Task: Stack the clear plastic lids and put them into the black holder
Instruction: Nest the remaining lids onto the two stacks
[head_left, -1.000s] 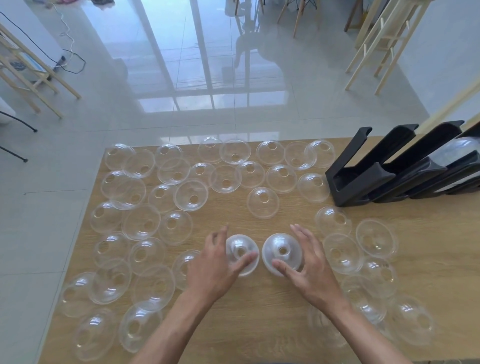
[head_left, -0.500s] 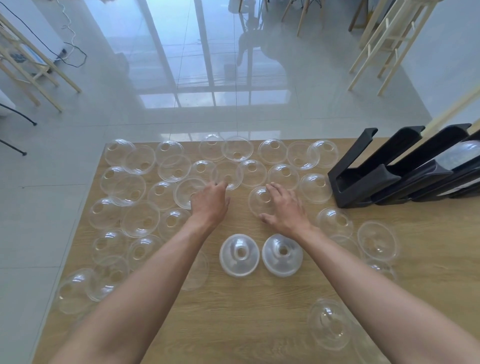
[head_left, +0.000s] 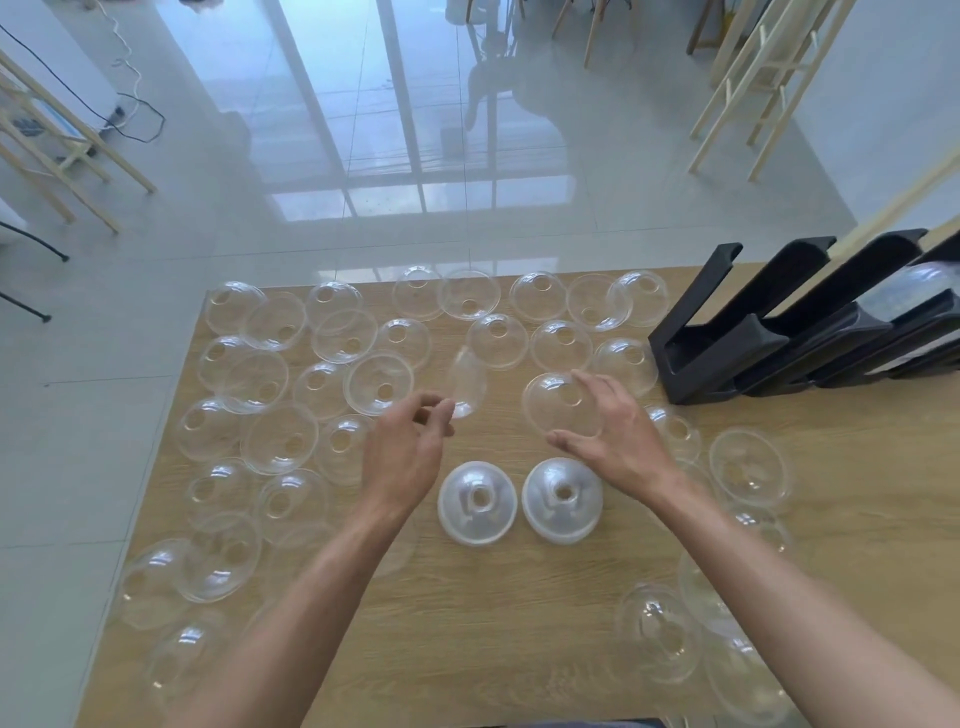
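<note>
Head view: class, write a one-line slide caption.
Each hand, left and right, lifts one clear lid above two stacks on the table.

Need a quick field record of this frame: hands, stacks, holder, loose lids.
left hand: pinches a tilted clear lid by its rim
right hand: holds a domed lid, fingers curled round its edge
stacks: two cloudy piles side by side near the table's middle, second to the right
black holder: far right of the table, nearest slot empty
loose lids: many, scattered mostly left and far side
table: wood
</note>
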